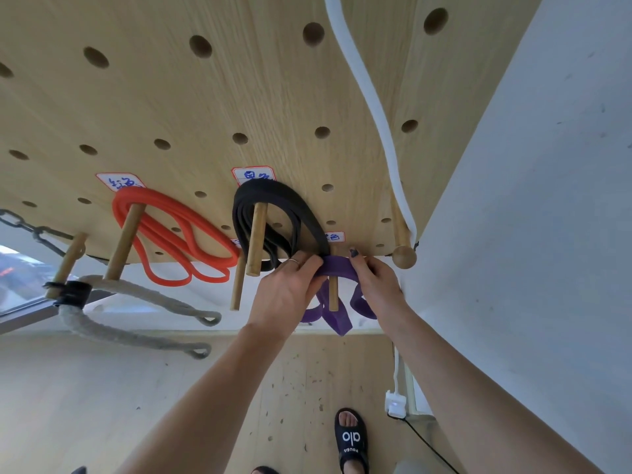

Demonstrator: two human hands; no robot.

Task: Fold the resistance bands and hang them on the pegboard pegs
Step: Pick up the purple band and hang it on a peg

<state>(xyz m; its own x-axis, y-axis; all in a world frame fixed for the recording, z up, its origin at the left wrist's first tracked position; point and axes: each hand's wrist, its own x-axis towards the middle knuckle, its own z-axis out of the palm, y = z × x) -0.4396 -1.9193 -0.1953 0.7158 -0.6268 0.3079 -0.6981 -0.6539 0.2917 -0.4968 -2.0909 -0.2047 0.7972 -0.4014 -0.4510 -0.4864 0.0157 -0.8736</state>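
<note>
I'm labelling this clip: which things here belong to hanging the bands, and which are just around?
Job: purple band, held by left hand and right hand; its peg; orange band; black band; pegboard.
Around: grey rope, chain, white rope, sandal.

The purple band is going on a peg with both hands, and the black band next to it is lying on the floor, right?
Not quite. The head view shows the black band hanging folded on its own peg, not on the floor. The rest holds: the left hand and right hand are putting the purple band on a peg.
</note>
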